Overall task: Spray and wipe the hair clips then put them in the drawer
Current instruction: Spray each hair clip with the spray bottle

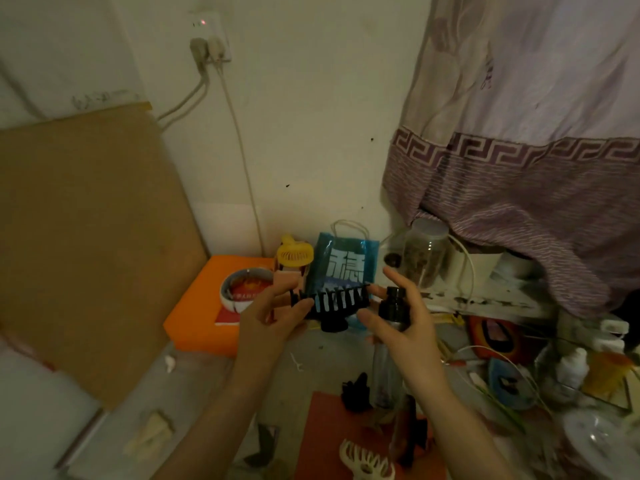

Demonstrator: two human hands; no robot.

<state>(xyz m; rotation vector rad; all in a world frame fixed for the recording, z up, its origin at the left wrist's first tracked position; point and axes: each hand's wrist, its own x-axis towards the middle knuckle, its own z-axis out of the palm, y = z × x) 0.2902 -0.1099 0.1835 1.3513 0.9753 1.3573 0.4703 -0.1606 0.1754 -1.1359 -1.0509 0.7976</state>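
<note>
My left hand (273, 315) holds a large black claw hair clip (337, 304) raised in front of me, teeth pointing up. My right hand (405, 322) grips a clear spray bottle (386, 368) with a black nozzle (394, 304), which sits right beside the clip's right end. Below, on an orange-red cloth (323, 434), lie a small black clip (356, 389), a cream claw clip (365, 460) and a dark brown clip (407, 433). No drawer is visible.
An orange box (204, 317) with a round tin stands at the back left, beside a yellow mini fan (294, 254) and a blue bag (343, 265). A glass jar (427, 251), bottles and cables crowd the right. A brown board (90, 237) leans on the left.
</note>
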